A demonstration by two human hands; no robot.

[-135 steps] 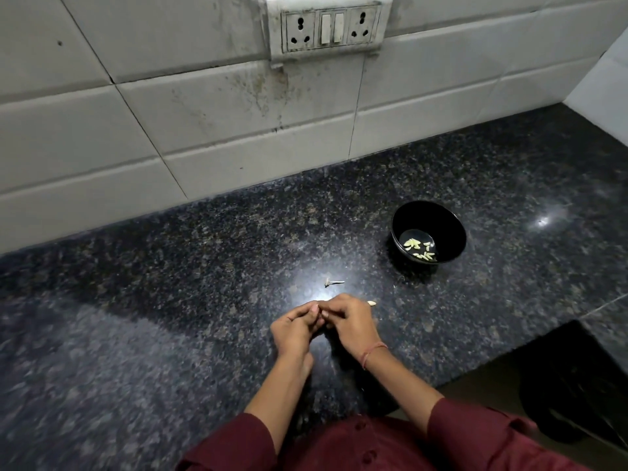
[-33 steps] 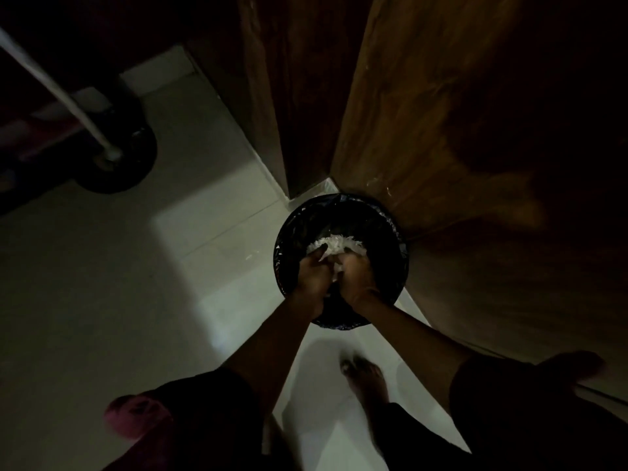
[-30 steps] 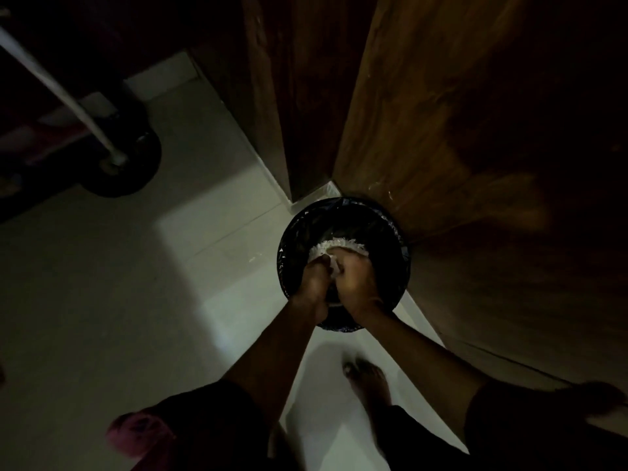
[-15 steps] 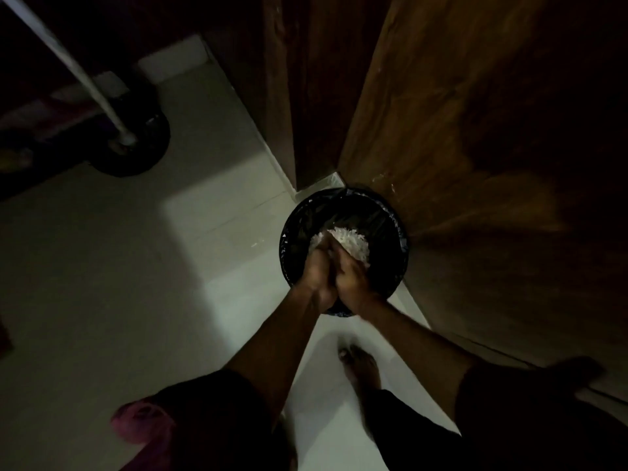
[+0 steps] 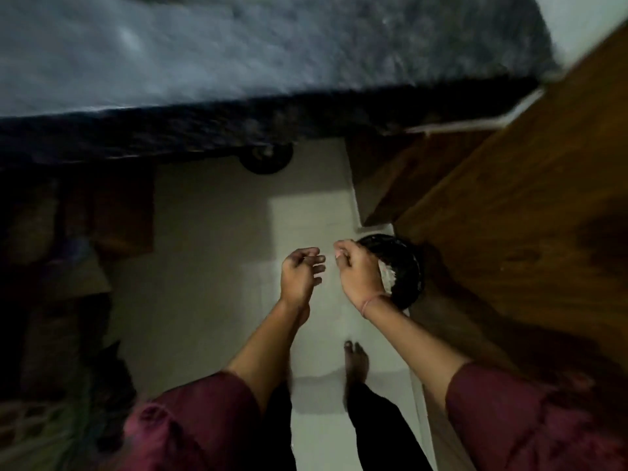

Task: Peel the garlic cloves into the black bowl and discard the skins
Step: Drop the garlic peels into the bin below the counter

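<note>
Head view: left hand [image 5: 300,273] fingers loosely curled, nothing in them; right hand [image 5: 356,275] fingers curled inward, back to camera, cannot tell whether they pinch anything; pale flaky garlic skins [image 5: 387,275] heaped in round black bin [image 5: 413,260] on smooth pale floor [image 5: 210,266], half hidden behind right hand; speckled stone tabletop [image 5: 238,45] motion-blurred; grainy wooden door [image 5: 509,198] beside bin.

The bin [image 5: 409,263] is black, and the skins [image 5: 387,275] heaped in it are white. Right of the bin the door [image 5: 526,198] is brown with darker grain; left of it the floor [image 5: 210,266] is off-white. Beyond the bin the countertop [image 5: 238,39] is speckled dark grey. Nearer than the bin, the sleeves [image 5: 509,419] are maroon, the trousers [image 5: 380,433] black, and the wrist thread [image 5: 370,302] pinkish-red.
</note>
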